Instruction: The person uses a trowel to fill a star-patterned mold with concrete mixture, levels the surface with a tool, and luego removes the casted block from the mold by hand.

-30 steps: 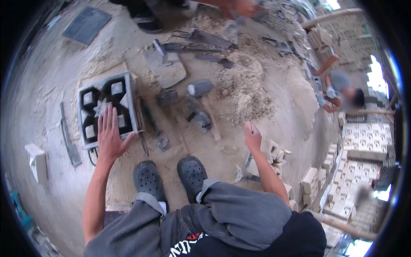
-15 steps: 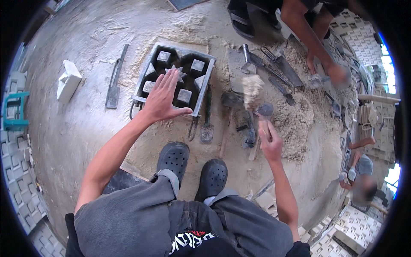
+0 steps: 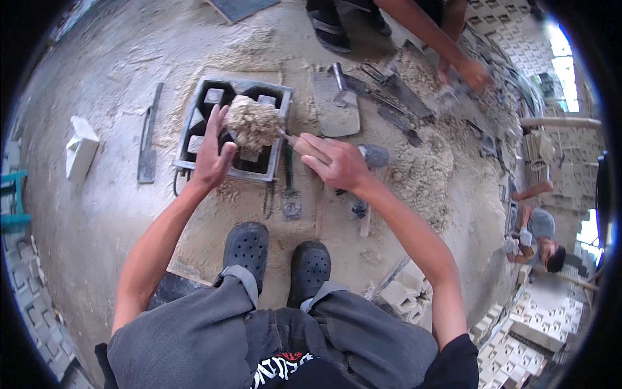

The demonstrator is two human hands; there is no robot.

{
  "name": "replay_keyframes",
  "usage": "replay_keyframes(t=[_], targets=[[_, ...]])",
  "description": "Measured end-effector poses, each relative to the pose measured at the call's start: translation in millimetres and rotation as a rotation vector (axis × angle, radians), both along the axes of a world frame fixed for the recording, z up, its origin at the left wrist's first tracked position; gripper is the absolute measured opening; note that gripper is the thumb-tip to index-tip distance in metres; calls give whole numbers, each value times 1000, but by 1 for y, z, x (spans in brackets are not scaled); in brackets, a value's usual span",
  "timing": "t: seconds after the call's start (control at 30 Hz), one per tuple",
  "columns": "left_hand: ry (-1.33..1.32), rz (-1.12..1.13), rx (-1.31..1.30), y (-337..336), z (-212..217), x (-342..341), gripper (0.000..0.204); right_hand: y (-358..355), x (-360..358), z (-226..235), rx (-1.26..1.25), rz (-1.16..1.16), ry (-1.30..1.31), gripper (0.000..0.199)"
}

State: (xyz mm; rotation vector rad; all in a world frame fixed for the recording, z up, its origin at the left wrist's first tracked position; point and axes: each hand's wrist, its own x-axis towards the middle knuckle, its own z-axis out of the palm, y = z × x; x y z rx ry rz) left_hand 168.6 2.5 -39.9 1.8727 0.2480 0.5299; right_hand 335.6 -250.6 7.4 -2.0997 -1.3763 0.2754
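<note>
My right hand (image 3: 335, 162) grips the handle of a trowel (image 3: 290, 137), its blade hidden beneath a heaped lump of damp sandy mix (image 3: 253, 122). That lump is over a square metal mould (image 3: 249, 175) on the floor, covering much of its middle. Inside the mould, raised blocks (image 3: 214, 96) stand among dark cavities. My left hand (image 3: 210, 159) is open, fingers stretched upward, over the mould's near-left part and just left of the lump. Whether its fingers touch the mix I cannot tell.
Right of the mould lie a small spade (image 3: 291, 202), a flat plate (image 3: 340, 120), a hammer (image 3: 338, 84) and a dark mallet head (image 3: 374, 155). A sandy pile (image 3: 421, 172) lies beyond them. A co-worker's hand (image 3: 476, 76) is at the upper right. Leftward are a metal bar (image 3: 148, 152) and white block (image 3: 81, 149).
My right hand has brought the loaded trowel leftward from beside the pile to over the mould. My left hand has drawn back slightly from the mould's centre, and the view has shifted.
</note>
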Motion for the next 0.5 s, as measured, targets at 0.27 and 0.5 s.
replay_keyframes(t=[0.27,0.5], targets=[[90,51,-82,-17,1,-2,88,0,23,-2,-28,41,-142,47],[66,116,-331,-19,2,-5,67,3,27,-4,28,112,-280,47]])
